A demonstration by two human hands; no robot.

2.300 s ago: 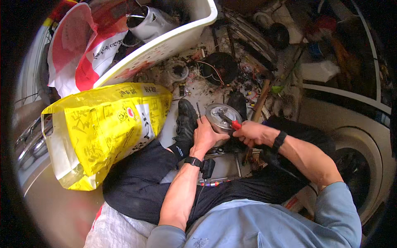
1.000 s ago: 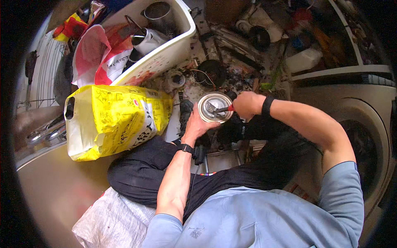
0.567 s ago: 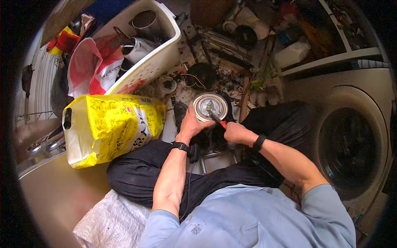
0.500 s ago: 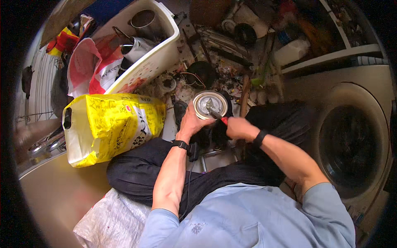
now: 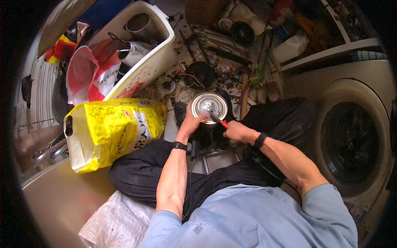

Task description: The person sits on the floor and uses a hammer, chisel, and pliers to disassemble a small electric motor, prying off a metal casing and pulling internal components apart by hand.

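A round metal can-like piece with a bright double rim faces up between my knees. My left hand is wrapped round its left and near side, the thumb near the rim. Closed on a red-handled tool, my right hand comes in from the right. The tool's dark shaft slants over the near rim, its tip on the silvery middle of the metal piece. There the surface looks uneven. Whether the tool is pliers or a blade cannot be made out.
A yellow woven bag stands on my left. Beyond it, a white plastic bin holds metal pots and a red-white bag. Scraps, a black disc and wooden pieces litter the floor ahead. A front-loading washing machine stands on the right.
The tool tip has shifted slightly toward the near side of the metal piece, my right hand moving slightly down with it. My left hand keeps its hold, its thumb now further over the rim.
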